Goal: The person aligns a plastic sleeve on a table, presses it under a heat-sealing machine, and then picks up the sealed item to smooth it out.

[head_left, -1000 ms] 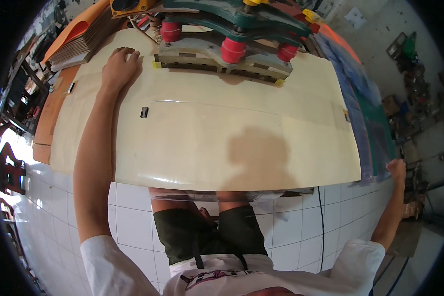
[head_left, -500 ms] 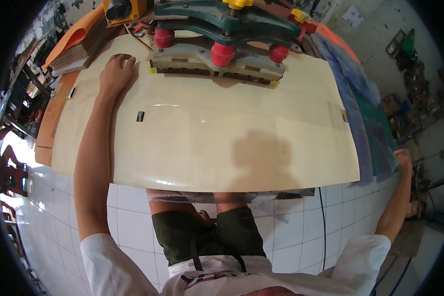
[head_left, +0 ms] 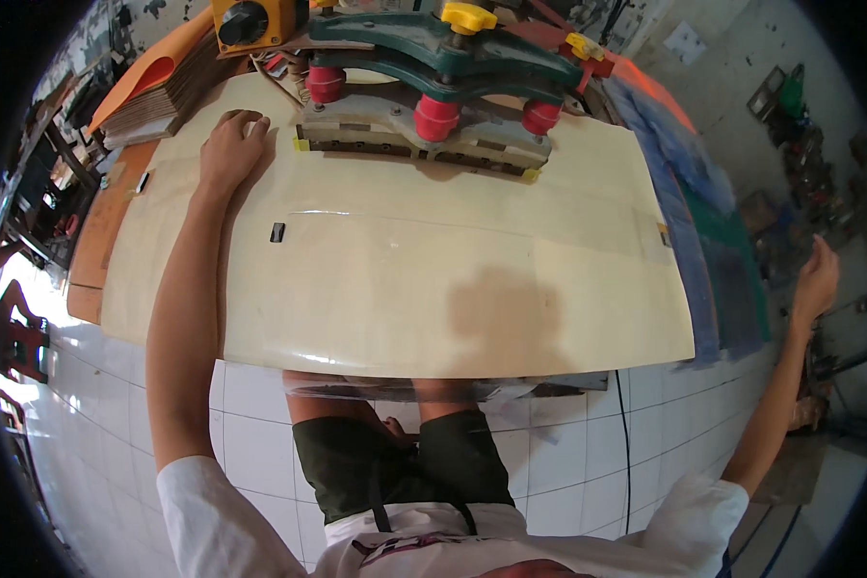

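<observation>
Head view, left grip (head_left: 233, 152) loose on glossy cream sheet (head_left: 366, 299), right grip (head_left: 818, 280) unclear

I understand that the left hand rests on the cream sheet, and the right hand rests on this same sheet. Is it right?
Not quite: the head view shows the right hand off the cream sheet, out to the right. The left hand does rest on it.

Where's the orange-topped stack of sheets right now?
In the head view, the orange-topped stack sits at the upper left, just beyond and left of the left hand, and left of the yellow box with a black dial.
</observation>
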Demonstrator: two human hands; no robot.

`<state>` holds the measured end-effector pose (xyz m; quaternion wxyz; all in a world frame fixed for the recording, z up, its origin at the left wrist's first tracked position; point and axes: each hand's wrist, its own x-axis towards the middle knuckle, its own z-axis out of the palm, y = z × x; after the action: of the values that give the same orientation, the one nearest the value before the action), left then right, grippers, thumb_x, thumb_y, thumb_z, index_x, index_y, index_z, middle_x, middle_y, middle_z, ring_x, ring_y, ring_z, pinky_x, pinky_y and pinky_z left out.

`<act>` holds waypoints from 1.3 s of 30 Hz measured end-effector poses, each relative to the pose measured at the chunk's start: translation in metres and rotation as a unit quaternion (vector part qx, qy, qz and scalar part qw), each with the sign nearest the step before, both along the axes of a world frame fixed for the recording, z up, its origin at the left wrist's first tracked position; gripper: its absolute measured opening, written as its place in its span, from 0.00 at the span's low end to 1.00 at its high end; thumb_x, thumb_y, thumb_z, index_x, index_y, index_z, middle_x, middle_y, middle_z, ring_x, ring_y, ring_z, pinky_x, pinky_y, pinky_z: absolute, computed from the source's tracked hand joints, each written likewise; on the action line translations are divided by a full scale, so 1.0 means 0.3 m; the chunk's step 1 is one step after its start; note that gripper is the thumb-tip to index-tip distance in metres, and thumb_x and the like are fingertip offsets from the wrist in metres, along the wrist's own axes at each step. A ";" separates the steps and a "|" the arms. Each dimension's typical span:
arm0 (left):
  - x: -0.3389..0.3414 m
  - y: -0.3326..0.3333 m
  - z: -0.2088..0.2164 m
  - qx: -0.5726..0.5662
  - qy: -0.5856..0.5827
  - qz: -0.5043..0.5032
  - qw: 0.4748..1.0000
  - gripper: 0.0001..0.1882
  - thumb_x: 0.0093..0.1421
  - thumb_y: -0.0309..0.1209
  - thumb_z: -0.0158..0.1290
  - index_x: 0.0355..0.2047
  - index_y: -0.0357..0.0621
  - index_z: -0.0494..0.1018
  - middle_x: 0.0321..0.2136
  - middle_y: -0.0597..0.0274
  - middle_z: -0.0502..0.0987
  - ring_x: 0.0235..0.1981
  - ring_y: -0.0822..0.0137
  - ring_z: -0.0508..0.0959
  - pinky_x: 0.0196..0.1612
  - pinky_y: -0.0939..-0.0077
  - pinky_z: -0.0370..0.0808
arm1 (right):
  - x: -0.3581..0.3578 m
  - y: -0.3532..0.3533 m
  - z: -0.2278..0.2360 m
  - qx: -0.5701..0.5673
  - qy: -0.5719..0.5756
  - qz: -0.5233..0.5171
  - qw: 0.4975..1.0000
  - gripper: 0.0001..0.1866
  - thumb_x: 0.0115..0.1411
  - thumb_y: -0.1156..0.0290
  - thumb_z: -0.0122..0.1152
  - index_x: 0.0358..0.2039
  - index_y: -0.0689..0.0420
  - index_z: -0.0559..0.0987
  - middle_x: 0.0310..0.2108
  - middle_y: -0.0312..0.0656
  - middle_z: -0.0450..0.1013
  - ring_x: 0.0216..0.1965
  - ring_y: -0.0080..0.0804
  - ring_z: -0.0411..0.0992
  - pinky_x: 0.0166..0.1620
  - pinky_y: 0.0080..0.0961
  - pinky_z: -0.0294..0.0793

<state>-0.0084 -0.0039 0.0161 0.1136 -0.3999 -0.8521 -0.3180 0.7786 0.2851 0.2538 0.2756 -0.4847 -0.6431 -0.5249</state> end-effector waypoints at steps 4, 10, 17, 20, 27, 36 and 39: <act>0.019 -0.049 0.036 -0.006 0.003 0.013 1.000 0.21 0.63 0.45 0.48 0.47 0.46 0.78 0.52 0.53 0.75 0.53 0.51 0.75 0.57 0.60 0.69 | -0.295 -0.250 -0.218 -0.046 -0.011 0.197 0.979 0.16 0.64 0.78 0.53 0.49 0.50 0.80 0.40 0.40 0.76 0.42 0.42 0.75 0.43 0.36 0.73; 0.021 -0.028 0.026 -0.005 -0.004 0.010 1.000 0.21 0.62 0.45 0.48 0.47 0.47 0.79 0.52 0.53 0.75 0.52 0.52 0.76 0.57 0.61 0.70 | -0.485 -0.607 -0.489 -0.138 -0.004 0.305 0.942 0.10 0.57 0.83 0.60 0.40 0.59 0.81 0.33 0.44 0.76 0.36 0.41 0.75 0.40 0.37 0.73; 0.034 -0.031 0.035 -0.004 -0.015 0.009 1.000 0.21 0.62 0.46 0.48 0.46 0.48 0.80 0.52 0.54 0.76 0.52 0.54 0.76 0.57 0.62 0.70 | -0.591 -0.828 -0.674 -0.201 0.131 0.412 0.879 0.10 0.49 0.85 0.69 0.32 0.60 0.79 0.32 0.43 0.76 0.35 0.43 0.75 0.40 0.38 0.75; 0.022 -0.036 0.036 -0.009 -0.007 0.011 1.000 0.21 0.62 0.46 0.48 0.47 0.49 0.80 0.52 0.54 0.76 0.52 0.53 0.76 0.56 0.62 0.70 | -0.643 -0.896 -0.714 -0.204 0.151 0.455 0.853 0.10 0.49 0.83 0.70 0.31 0.59 0.79 0.32 0.42 0.75 0.35 0.43 0.75 0.40 0.40 0.75; 0.013 -0.030 0.024 -0.005 -0.003 -0.002 1.000 0.21 0.63 0.46 0.48 0.47 0.46 0.79 0.51 0.51 0.75 0.51 0.50 0.76 0.56 0.60 0.70 | -0.808 -1.049 -0.768 -0.268 0.130 0.498 0.814 0.13 0.47 0.78 0.72 0.33 0.52 0.81 0.34 0.36 0.74 0.37 0.39 0.74 0.42 0.39 0.73; 0.031 -0.029 0.035 -0.004 0.001 0.003 1.000 0.20 0.63 0.45 0.48 0.45 0.46 0.79 0.49 0.50 0.76 0.50 0.49 0.76 0.55 0.60 0.71 | -1.106 -1.212 -0.754 -0.338 0.121 0.572 0.737 0.11 0.49 0.67 0.73 0.35 0.43 0.85 0.37 0.29 0.77 0.41 0.29 0.74 0.47 0.36 0.71; 0.022 -0.027 0.025 -0.003 0.002 0.003 1.000 0.20 0.63 0.45 0.48 0.45 0.46 0.79 0.49 0.51 0.76 0.50 0.49 0.76 0.55 0.60 0.71 | -1.201 -1.284 -0.721 -0.347 0.125 0.604 0.707 0.11 0.49 0.66 0.74 0.35 0.45 0.85 0.36 0.30 0.78 0.42 0.30 0.75 0.47 0.38 0.73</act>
<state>-0.0019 -0.0119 0.0237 0.1150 -0.3985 -0.8538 -0.3145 0.4183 -0.1000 0.0376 0.4237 -0.1156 -0.8949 0.0791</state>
